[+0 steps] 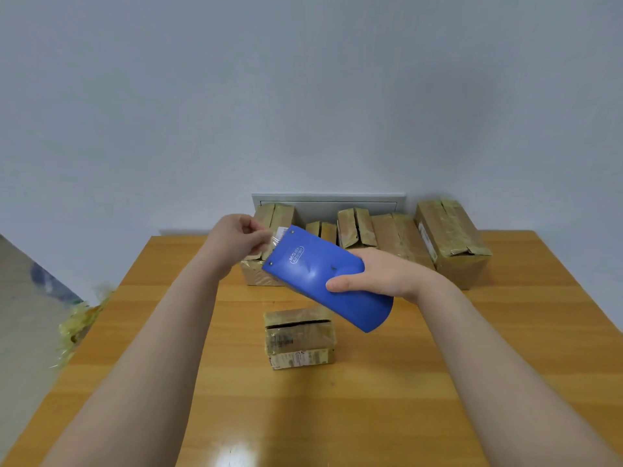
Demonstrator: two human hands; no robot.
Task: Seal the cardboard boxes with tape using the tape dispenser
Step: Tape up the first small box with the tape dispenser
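Below both hands sits the small box [299,337], its slot running left-right on the worktop [472,365]. Right hand [377,276] grips the tape dispenser [323,274]; left hand [236,237] pinches the tape end [277,238], so it's nearer.

Tape dispenser [323,274]: blue, held tilted above the bench, clear tape [277,238] drawn at its upper end. Small cardboard box [299,337]: taped, top seam slightly gapped, set mid-bench. Further taped boxes [450,235] ranged along the far edge.

Both forearms are bare to the frame's edge, and the left hand [236,239] and right hand [377,274] wear no gloves, rings or watch.
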